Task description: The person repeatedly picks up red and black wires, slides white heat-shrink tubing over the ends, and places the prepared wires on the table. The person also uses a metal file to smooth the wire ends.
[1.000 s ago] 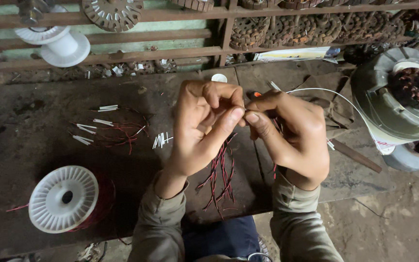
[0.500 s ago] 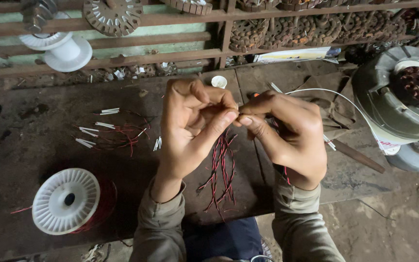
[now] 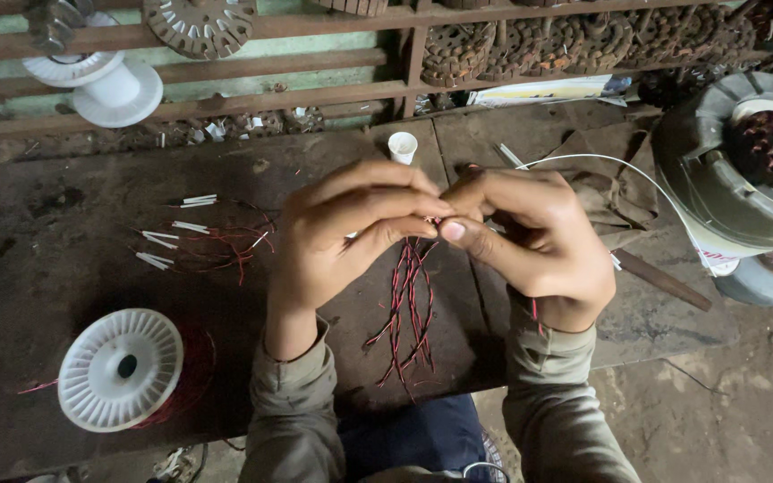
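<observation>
My left hand (image 3: 342, 237) and my right hand (image 3: 530, 237) meet fingertip to fingertip above the dark workbench (image 3: 73, 268), pinching the top ends of a bundle of thin red and black wires (image 3: 409, 304). The wires hang down from my fingers and lie on the bench between my wrists. A thin white sleeve tube (image 3: 637, 183) curves from behind my right hand toward the right. Both hands are closed on the wire ends; the exact pinch point is hidden by my fingers.
A white spool of red wire (image 3: 120, 368) lies at the front left. Short white sleeve pieces and red wire scraps (image 3: 194, 237) lie left of my hands. A small white cap (image 3: 402, 146), a motor stator (image 3: 753, 161) at right, and racks of metal parts (image 3: 530, 49) behind.
My left hand has turned over so its back faces up and its fingers lie flatter. Both hands stay pinched together on the wire ends; the view shifted slightly.
</observation>
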